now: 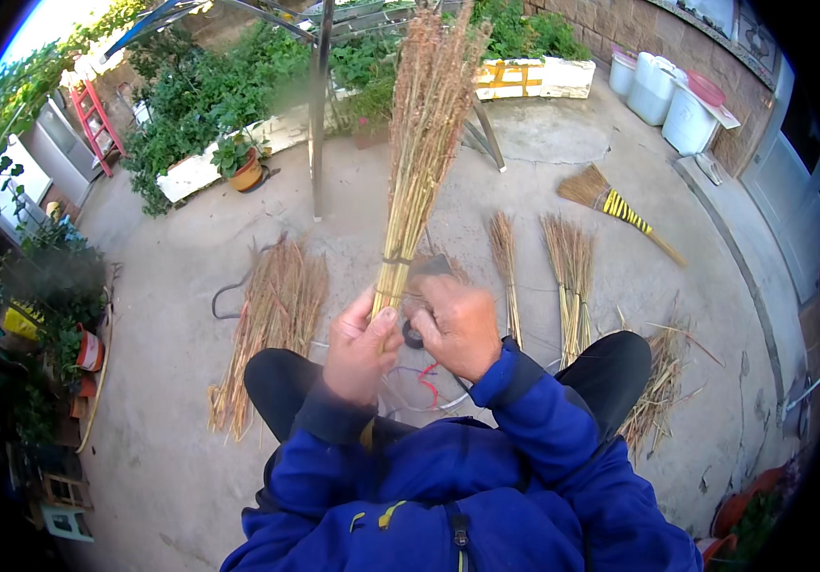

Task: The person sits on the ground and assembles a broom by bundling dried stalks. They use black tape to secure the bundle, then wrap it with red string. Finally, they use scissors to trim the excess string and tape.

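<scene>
My left hand grips the pale lower stalks of a broom-straw bundle, which points away from me with its reddish bushy heads at the far end. Two dark bands circle the stalks just beyond my fingers. Close to the right of the bundle is my right hand, slightly blurred with its fingers curled; what they hold is hidden. A dark blocky object shows just past its knuckles, and I cannot tell whether the hand touches it. Between the hands, partly covered, lies a black ring-shaped roll.
Loose straw lies left; a thin bundle, thicker bundles and stalk scraps lie right. A finished broom rests farther off. Red cord lies between my knees. Metal posts and planters stand ahead.
</scene>
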`<state>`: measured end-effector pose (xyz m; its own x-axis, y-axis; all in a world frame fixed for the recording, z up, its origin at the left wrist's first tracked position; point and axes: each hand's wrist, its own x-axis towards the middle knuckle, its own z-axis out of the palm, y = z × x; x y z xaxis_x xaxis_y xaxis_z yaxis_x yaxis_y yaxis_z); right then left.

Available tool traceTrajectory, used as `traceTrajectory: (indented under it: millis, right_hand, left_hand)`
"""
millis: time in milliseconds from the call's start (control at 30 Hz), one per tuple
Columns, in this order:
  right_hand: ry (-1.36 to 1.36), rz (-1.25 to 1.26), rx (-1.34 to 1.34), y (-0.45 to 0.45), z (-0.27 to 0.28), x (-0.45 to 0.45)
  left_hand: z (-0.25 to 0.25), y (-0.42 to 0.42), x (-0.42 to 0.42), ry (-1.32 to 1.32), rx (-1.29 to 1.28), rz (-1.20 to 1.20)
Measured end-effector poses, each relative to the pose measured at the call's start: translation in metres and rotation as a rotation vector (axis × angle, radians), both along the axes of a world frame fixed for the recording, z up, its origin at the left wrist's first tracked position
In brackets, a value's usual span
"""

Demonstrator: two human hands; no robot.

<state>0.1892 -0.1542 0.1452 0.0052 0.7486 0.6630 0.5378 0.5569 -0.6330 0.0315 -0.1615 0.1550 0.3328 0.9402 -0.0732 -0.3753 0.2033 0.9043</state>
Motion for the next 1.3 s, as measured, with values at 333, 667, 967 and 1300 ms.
traceTrajectory:
  millis: [333, 667, 967, 1300]
  right_hand:
    - [-0.576, -0.299, -0.015, -0.006, 0.012, 0.002]
    - [-0.838, -0.280, -0.248, -0.011, 0.015, 0.002]
    - [-0.475, -0.012, 0.147, 0.001, 0.006, 0.013]
    - [0.248, 0.398, -0.362, 0.002, -0.009, 0.015]
  left_hand:
    - [-0.015, 0.003, 0.001, 0.015, 0.000, -0.060]
    - [-0.019, 0.001, 0.003, 0.036, -0.027, -0.096]
    - [-0.017, 0.001, -0.003, 0.014, -0.043, -0.117]
    - [-0.007, 0.005, -0.004, 0.012, -0.031, -0.152]
